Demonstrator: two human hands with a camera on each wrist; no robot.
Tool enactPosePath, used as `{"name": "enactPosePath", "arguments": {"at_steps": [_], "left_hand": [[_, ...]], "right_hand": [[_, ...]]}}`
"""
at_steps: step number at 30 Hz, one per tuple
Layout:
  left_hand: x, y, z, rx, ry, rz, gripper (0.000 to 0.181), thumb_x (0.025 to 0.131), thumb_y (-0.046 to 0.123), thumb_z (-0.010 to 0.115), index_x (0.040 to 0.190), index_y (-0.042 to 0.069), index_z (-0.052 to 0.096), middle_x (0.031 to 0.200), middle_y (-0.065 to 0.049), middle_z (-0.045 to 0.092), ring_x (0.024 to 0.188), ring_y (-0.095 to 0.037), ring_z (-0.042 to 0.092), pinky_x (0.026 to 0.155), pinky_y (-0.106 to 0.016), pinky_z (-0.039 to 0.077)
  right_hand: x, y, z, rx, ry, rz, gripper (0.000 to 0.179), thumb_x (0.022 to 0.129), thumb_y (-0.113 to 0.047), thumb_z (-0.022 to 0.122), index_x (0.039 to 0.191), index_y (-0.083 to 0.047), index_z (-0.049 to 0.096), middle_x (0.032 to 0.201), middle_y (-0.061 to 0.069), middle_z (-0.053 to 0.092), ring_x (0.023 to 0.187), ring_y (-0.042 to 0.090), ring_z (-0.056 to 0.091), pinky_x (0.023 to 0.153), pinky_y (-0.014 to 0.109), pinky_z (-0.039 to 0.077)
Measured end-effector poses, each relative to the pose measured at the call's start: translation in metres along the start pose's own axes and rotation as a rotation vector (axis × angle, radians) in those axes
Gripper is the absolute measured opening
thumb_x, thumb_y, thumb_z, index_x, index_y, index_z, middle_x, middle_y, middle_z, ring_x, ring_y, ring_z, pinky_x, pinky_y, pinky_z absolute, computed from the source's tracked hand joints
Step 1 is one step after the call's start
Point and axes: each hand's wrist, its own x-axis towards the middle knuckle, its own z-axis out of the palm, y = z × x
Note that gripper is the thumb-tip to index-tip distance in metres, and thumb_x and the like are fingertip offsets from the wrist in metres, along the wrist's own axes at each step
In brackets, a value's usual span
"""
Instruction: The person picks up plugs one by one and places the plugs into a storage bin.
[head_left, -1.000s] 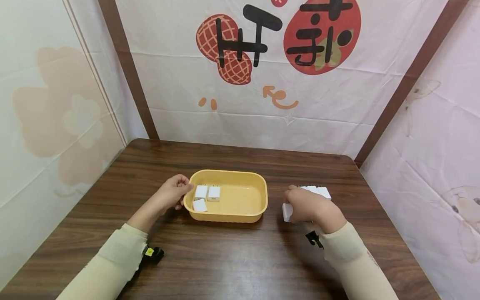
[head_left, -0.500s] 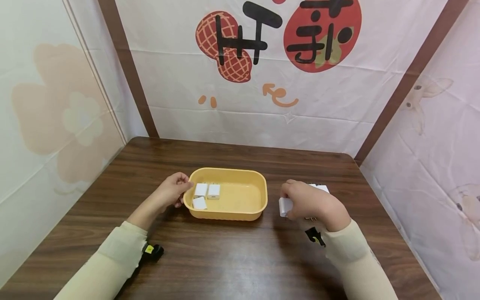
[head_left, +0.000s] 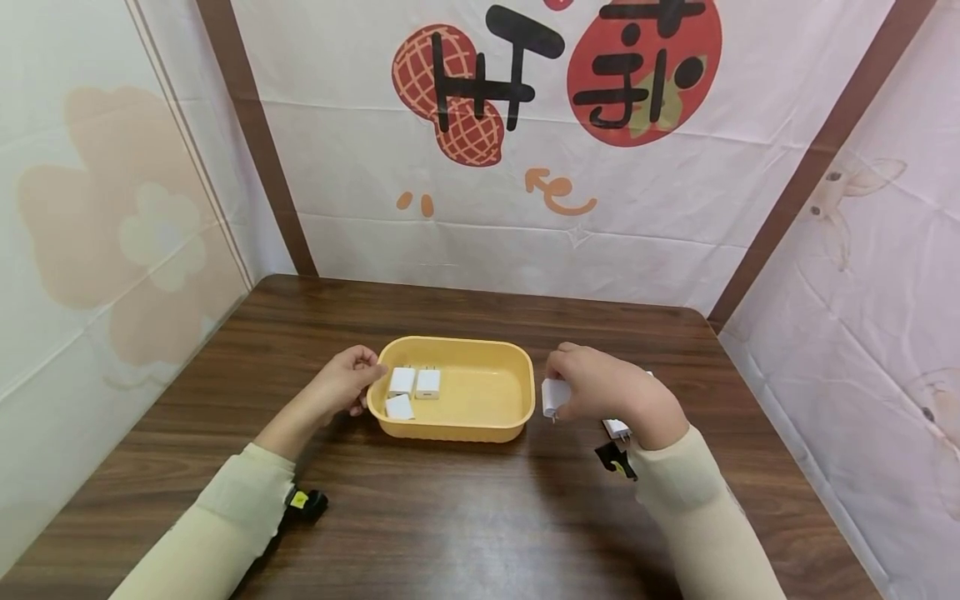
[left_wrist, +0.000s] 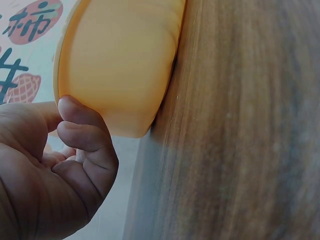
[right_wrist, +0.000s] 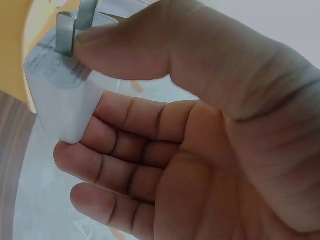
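A yellow plastic bin (head_left: 480, 432) stands on the table with several white charger plugs (head_left: 428, 383) in its left end. My left hand (head_left: 347, 383) pinches the bin's left rim, and the left wrist view shows its curled fingers (left_wrist: 82, 135) against the outer wall. Just right of the bin, my right hand (head_left: 600, 383) holds another white charger plug (head_left: 553, 397). In the right wrist view two metal prongs stick out of this held plug (right_wrist: 65, 100), which sits between thumb and fingers. Part of one more charger plug (head_left: 618, 428) shows beneath the right hand; others there are mostly hidden.
The brown wooden table (head_left: 450, 517) ends at a printed cloth wall (head_left: 480, 242) behind the bin. Cloth also hangs at the left and right sides. Black wrist straps with yellow marks (head_left: 299, 500) show below both sleeves.
My right hand has lifted a charger plug from the group on the right and carried it left, close to the bin's right end. The left hand stays on the rim.
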Motion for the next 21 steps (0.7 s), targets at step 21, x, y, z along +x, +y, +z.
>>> {"name": "enactPosePath", "arguments": {"at_steps": [21], "left_hand": [[-0.002,0.001,0.001,0.005,0.007,0.006,0.03,0.107,0.028,0.055,0.118,0.002,0.045,0.072,-0.003,0.052,0.054,-0.015,0.051,0.045,-0.028,0.044]], "right_hand": [[0.03,-0.022,0.001,-0.026,-0.034,0.001,0.032,0.078,-0.014,0.084,0.104,-0.007,0.067,0.099,0.003,0.058,0.085,0.016,0.055,0.076,0.031,0.05]]}}
